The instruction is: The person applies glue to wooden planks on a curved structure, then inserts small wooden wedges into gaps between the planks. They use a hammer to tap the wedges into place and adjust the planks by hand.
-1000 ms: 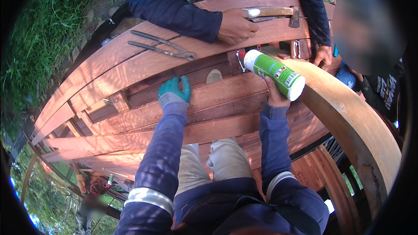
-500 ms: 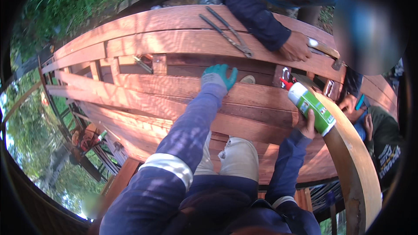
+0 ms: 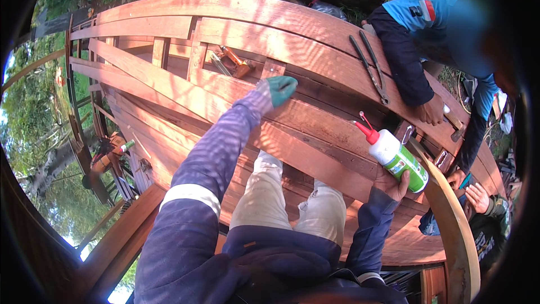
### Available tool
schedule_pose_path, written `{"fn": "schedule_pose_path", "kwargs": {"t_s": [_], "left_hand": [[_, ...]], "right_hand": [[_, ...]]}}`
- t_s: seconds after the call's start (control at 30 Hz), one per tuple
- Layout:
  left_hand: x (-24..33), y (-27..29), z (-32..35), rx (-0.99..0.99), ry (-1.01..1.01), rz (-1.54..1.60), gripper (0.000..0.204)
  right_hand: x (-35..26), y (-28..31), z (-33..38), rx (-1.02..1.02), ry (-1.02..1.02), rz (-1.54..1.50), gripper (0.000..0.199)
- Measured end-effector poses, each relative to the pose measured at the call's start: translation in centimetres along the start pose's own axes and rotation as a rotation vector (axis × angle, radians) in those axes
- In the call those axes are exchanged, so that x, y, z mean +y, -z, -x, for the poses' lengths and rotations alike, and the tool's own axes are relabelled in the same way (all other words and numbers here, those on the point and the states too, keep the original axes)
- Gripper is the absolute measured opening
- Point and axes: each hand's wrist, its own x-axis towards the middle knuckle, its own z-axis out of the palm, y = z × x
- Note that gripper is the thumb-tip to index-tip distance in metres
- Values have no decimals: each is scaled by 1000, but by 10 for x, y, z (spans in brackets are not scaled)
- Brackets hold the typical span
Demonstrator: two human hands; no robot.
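My right hand (image 3: 395,183) is wrapped round the lower part of a white and green glue bottle (image 3: 398,160), which is tilted with its red nozzle up to the left. A small red cap hangs open by the nozzle. My left hand (image 3: 278,90), in a green-palmed glove, lies at the upper edge of a long reddish wooden plank (image 3: 332,126), its fingers curled over the edge and partly hidden. Close to that hand a short wooden block (image 3: 273,67) bridges the gap between planks. White glue beads outline another block (image 3: 406,132) beyond the bottle.
An orange-handled tool (image 3: 236,66) sits in the plank gap at left. Long-handled pincers (image 3: 371,70) lie on the far planks. A co-worker's hand (image 3: 431,110) is by a hammer (image 3: 454,126); another person's hand (image 3: 478,197) shows at right. A curved timber (image 3: 450,214) rises beside my right arm.
My view has shifted, so the planks appear farther right. My left hand's spread fingers have drawn together at the plank edge. The bottle stays in my right hand.
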Motion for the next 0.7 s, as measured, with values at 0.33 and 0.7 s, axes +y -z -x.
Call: {"fn": "schedule_pose_path", "kwargs": {"t_s": [0.33, 0.7], "left_hand": [[-118, 134, 55, 654, 250, -548, 31], [-169, 136, 107, 697, 199, -640, 41]], "right_hand": [[112, -87, -6, -125, 15, 265, 48], [224, -185, -4, -141, 392, 938, 61]]}}
